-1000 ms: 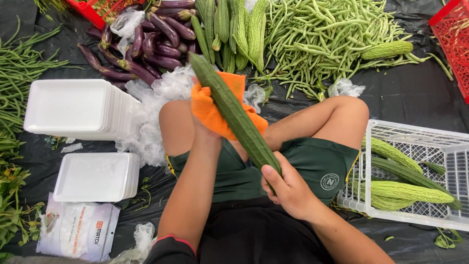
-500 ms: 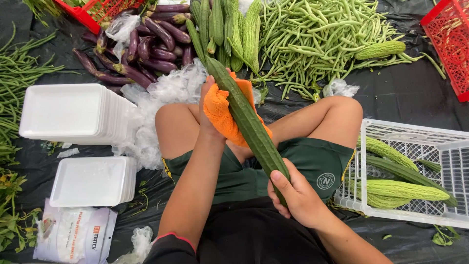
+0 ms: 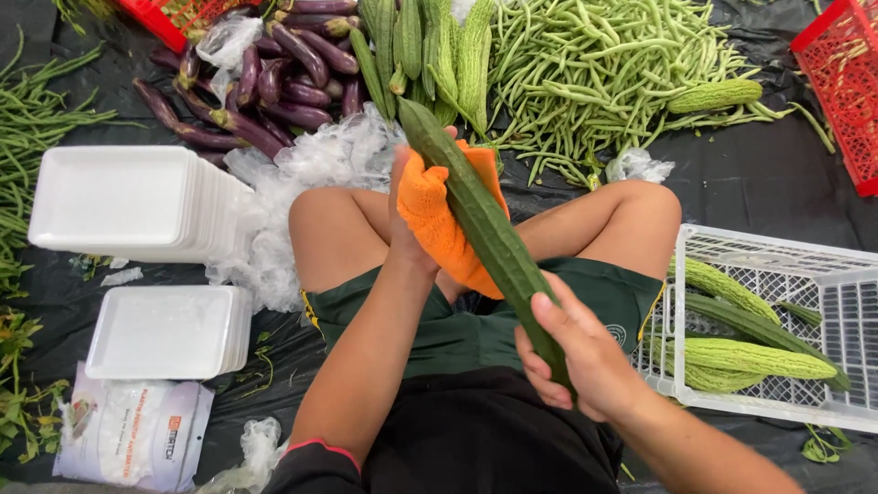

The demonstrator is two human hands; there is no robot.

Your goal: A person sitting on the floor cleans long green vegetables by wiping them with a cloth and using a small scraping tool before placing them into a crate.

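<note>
While the gourd (image 3: 485,233) is clamped at its lower end by the right hand (image 3: 581,357), its upper part is wrapped by the left hand (image 3: 416,206) with an orange cloth (image 3: 439,229). Since the earlier frame, it is held over the lap as before, tilted slightly steeper.

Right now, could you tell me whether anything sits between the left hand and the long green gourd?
Yes: an orange cloth lies between the left hand and the gourd. The right hand holds the near end bare.

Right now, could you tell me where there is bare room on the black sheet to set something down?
Bare sheet lies between the green beans and white crate; a narrower strip beside the foam trays. It is crowded around the eggplants.
</note>
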